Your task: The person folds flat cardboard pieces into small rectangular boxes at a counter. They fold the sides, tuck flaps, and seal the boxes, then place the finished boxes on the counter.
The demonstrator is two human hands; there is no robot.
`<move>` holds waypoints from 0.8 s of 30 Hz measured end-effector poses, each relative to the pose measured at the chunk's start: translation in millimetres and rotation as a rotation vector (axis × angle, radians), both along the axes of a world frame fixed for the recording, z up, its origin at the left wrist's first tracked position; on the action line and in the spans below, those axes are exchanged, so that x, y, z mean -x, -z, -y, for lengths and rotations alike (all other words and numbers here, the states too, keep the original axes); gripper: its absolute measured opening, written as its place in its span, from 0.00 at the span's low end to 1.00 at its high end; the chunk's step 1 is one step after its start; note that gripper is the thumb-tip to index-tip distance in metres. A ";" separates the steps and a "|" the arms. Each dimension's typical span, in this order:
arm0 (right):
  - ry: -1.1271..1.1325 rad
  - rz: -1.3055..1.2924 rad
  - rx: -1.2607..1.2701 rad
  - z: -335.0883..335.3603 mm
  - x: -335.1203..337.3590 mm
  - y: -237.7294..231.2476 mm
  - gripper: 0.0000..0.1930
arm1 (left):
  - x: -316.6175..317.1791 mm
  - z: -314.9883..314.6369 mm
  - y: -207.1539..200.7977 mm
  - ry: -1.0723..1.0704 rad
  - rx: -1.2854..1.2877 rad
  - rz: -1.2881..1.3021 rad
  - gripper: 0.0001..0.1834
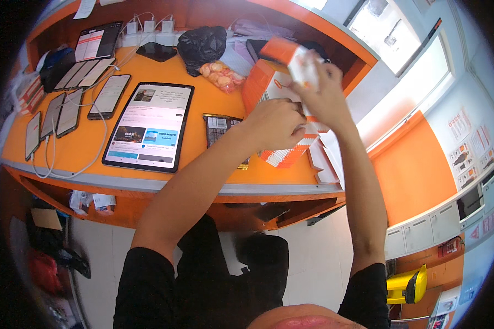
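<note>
Left hand (278,125): fingers curled inward, knuckles up, at the near face of the stack; fingertips partly hidden, and whether it grips anything cannot be told.

Right hand (322,88): closed around one orange-and-white pack (292,56), lifted above the stack; hand and pack both blurred, printing on the pack unreadable.

Stack (257,82): orange and white, directly under the right hand's pack and beyond the left hand; lower part shows many thin layered edges beneath the left hand. Middle portion covered by both hands; number of layers cannot be made out.

White open carton (325,164): nearer the wearer than the right hand, partly behind the right forearm.

Dark packet (219,127): left of the left hand, partly covered by the left forearm; a gold edge shows below the arm.

Bag of pinkish-orange round pieces (221,75): beyond the left hand, to its left; contents uncertain.

Black plastic bag (201,49): farther off behind the bag of round pieces; contents hidden.

Large tablet (148,129): well left of the left hand, screen lit and facing up.

Seven phones, screens up (110,96): left of the tablet, farther from the left hand; several trailing white cables (52,156).

Dark phone-like object (156,52): beyond the tablet; face hard to make out.

Surface (203,101): orange, grey-edged, beneath both hands; far right corner hidden behind the right arm.
</note>
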State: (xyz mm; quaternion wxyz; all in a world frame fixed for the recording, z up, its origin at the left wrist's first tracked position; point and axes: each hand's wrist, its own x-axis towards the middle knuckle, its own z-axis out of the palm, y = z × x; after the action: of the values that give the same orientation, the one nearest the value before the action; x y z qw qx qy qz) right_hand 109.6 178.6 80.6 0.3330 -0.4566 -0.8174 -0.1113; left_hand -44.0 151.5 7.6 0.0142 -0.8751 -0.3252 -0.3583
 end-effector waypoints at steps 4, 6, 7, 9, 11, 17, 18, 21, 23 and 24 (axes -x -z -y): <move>0.089 0.078 0.234 -3.7 17.1 5.6 0.46 | 17.5 22.9 -23.9 0.033 0.295 -0.104 0.22; 0.095 0.124 0.244 7.9 20.8 5.0 0.46 | 27.4 27.3 -32.9 0.092 0.483 -0.178 0.26; 0.117 0.149 0.257 11.8 24.2 4.1 0.46 | 29.7 28.5 -34.3 0.132 0.578 -0.214 0.29; 0.162 0.200 0.283 18.3 30.2 5.5 0.46 | 28.9 30.1 -31.0 0.137 0.508 -0.287 0.33; 0.172 0.202 0.238 14.0 29.7 10.3 0.45 | 30.2 32.5 -31.3 0.158 0.480 -0.329 0.36; 0.269 0.289 0.279 22.0 40.3 20.7 0.44 | 38.1 52.7 -46.8 0.407 0.608 -0.394 0.40; 0.310 0.316 0.306 26.0 40.7 25.6 0.44 | 41.4 58.1 -58.8 0.531 0.670 -0.376 0.39; 0.155 0.151 0.321 21.4 31.9 46.6 0.43 | 51.3 62.2 -65.7 0.736 0.695 -0.054 0.31; -0.001 0.089 0.290 5.6 14.9 68.1 0.41 | 46.3 53.7 -63.2 0.696 0.581 0.288 0.25; 0.032 0.200 0.228 4.3 10.6 70.4 0.40 | 36.9 41.6 -58.1 0.614 0.482 0.476 0.22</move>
State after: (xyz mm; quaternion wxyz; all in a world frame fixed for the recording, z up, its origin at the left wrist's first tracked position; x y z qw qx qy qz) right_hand 99.0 174.3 10.2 0.1943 -0.4911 -0.8464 -0.0681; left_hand -80.9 110.0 65.7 -0.3719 -0.8026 -0.1190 -0.4510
